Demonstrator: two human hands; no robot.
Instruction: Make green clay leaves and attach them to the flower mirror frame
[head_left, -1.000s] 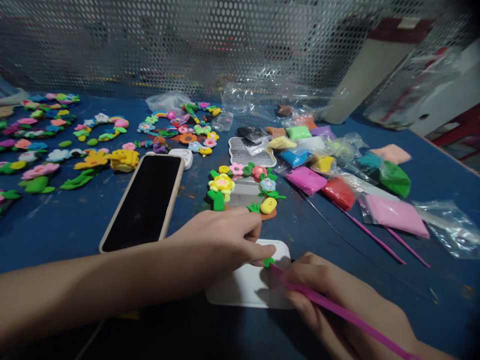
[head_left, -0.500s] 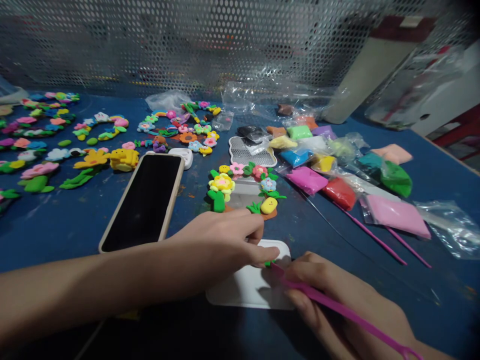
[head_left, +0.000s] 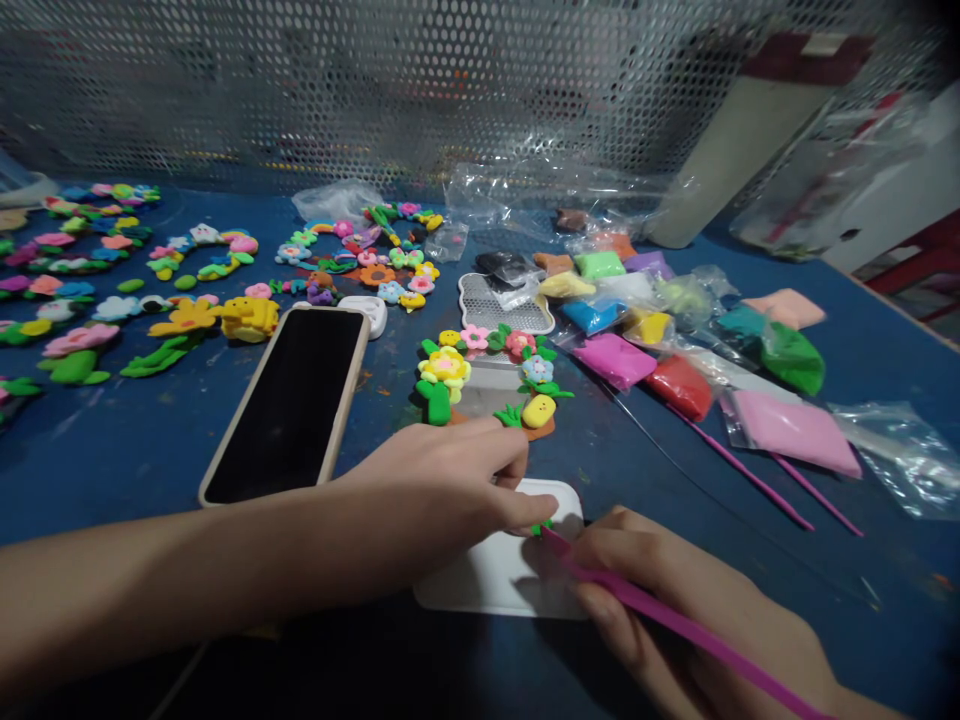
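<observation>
leaning slightly further over the green clay piece (head_left: 536, 529) than in the earlier frame, the left hand (head_left: 442, 470) now hides more of it; the right hand (head_left: 697, 575) and pink modelling tool (head_left: 652, 602) have barely shifted. the small piece lies on the white board (head_left: 480, 580), partly under the left hand's foremost digit, with the tool's pointed end right against it. the right grip is closed around the tool's shaft. the left hand is partly curled, with a digit resting on the clay; whether its grip pinches the piece or only presses it, i cannot tell.

too hard a push from the tip could dent or tear such a small, soft-looking piece, and the covering digit could flatten it or lift it away if it sticks to skin. with so little clay showing, the point could also slip off its edge and poke the digit. a push sideways might slide the board over the bench (head_left: 600, 470) towards the flower-covered clay frame (head_left: 538, 370), just beyond the left hand, or jog the phone (head_left: 289, 400) beside the forearm
</observation>
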